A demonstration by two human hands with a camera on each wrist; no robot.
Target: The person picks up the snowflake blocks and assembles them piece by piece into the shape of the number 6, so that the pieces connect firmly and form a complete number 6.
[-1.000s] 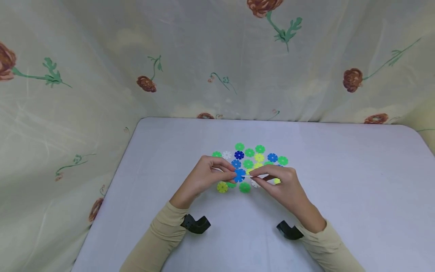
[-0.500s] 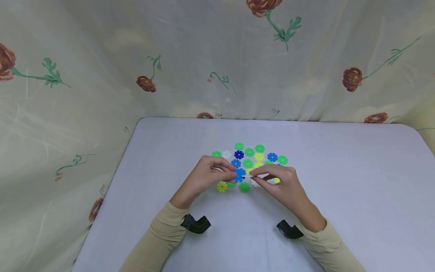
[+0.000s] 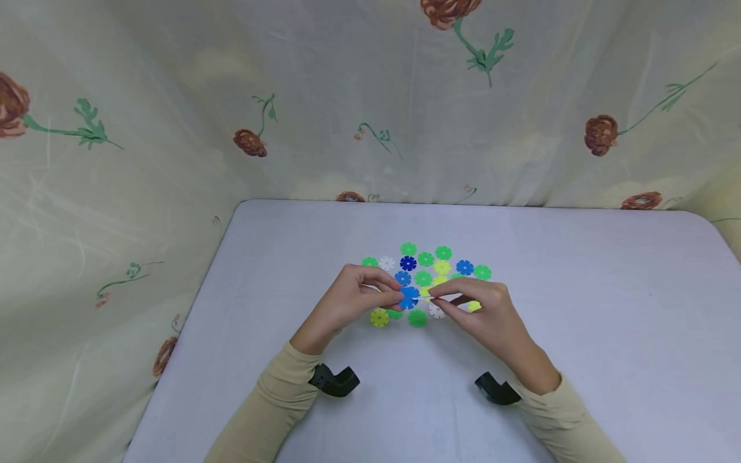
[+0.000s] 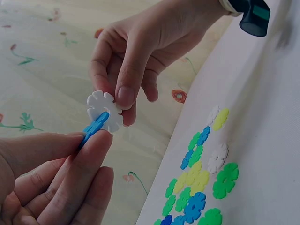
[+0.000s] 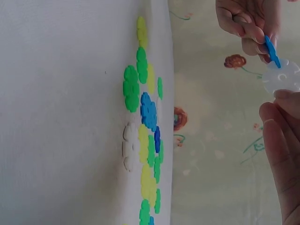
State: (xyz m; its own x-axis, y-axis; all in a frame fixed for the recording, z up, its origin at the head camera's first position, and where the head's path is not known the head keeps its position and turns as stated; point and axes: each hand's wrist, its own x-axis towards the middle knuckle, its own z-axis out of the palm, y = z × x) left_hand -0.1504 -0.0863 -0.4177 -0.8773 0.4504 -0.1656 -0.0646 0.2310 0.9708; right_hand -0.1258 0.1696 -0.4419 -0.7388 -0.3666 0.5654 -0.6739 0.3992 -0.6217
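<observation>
Raised above the table, my left hand [image 3: 360,292] pinches a blue notched flower disc [image 4: 95,127] between thumb and forefinger. My right hand [image 3: 483,308] pinches a white notched flower disc [image 4: 99,102] by its edge. The two discs meet at an angle, edge into edge, and the blue rim overlaps the white one. How deep the notches sit in each other I cannot tell. In the right wrist view the white disc [image 5: 281,77] looks partly see-through, with the blue disc [image 5: 272,52] standing against it.
Beneath and beyond the hands, several green [image 3: 417,318], yellow [image 3: 379,317], blue [image 3: 465,267] and white [image 3: 386,263] flower discs lie flat on the white table [image 3: 289,257]. A flowered curtain [image 3: 324,96] hangs behind and to the left.
My right hand has shifted slightly to the right, and a little more of the white disc shows between the hands. My left hand stays in place.
</observation>
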